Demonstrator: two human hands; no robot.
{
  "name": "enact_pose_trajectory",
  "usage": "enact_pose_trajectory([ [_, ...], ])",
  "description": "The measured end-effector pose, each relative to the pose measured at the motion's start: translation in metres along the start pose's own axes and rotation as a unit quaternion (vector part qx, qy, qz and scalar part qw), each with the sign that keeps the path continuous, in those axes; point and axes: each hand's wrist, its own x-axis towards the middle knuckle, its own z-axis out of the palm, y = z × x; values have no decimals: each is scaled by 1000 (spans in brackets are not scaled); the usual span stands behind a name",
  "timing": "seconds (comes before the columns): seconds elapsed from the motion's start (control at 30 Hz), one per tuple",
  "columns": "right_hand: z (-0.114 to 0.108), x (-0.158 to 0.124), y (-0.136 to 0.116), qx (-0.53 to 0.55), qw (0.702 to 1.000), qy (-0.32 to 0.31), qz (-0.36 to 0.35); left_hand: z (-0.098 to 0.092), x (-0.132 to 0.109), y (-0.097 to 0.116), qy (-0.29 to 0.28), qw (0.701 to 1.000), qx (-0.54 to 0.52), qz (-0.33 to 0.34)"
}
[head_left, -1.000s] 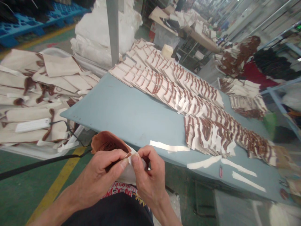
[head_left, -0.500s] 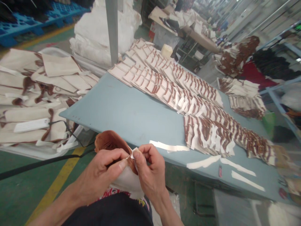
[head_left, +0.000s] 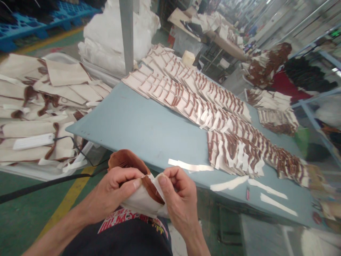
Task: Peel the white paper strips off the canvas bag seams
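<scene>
In front of my body is a cream sewn piece [head_left: 138,199] with a brown lining, its brown edge curling open toward the table. My left hand [head_left: 113,192] pinches its brown rim between thumb and fingers. A white strip [head_left: 156,182] lies along the edge of this piece, and my right hand [head_left: 179,199] grips the strip at the right. Part of the brown seam shows between the two hands. The lower end of the piece is partly hidden behind my right hand.
Rows of similar cream and brown pieces [head_left: 183,96] cover much of the blue table [head_left: 138,124]. Loose white strips [head_left: 229,183] and a small pink item [head_left: 248,193] lie near its front edge. At the left stands a bin [head_left: 61,174] piled with more pieces. A grey post [head_left: 126,35] rises beyond.
My right hand has moved right and slightly down, away from my left hand, with the white strip drawn along. More of the brown edge now shows between them.
</scene>
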Motion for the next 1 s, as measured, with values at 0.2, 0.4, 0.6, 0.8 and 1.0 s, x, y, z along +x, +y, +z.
enact_pose_trajectory([
  [0.2,5,-7,-29,-76,996,-30,-22,-6,4,-17,-18,998,-52,-38],
  [0.4,14,1,-24,-179,980,-22,-88,-4,5,-10,-5,998,-36,-45],
  [0.6,12,7,-11,-204,978,-25,-49,-4,5,-2,2,997,-41,-71],
  [0.8,16,6,-9,-194,978,0,-79,-4,3,-3,-1,995,-53,-84],
  [1.0,19,6,-6,-210,971,17,-116,-3,3,-2,-3,996,-50,-69],
])
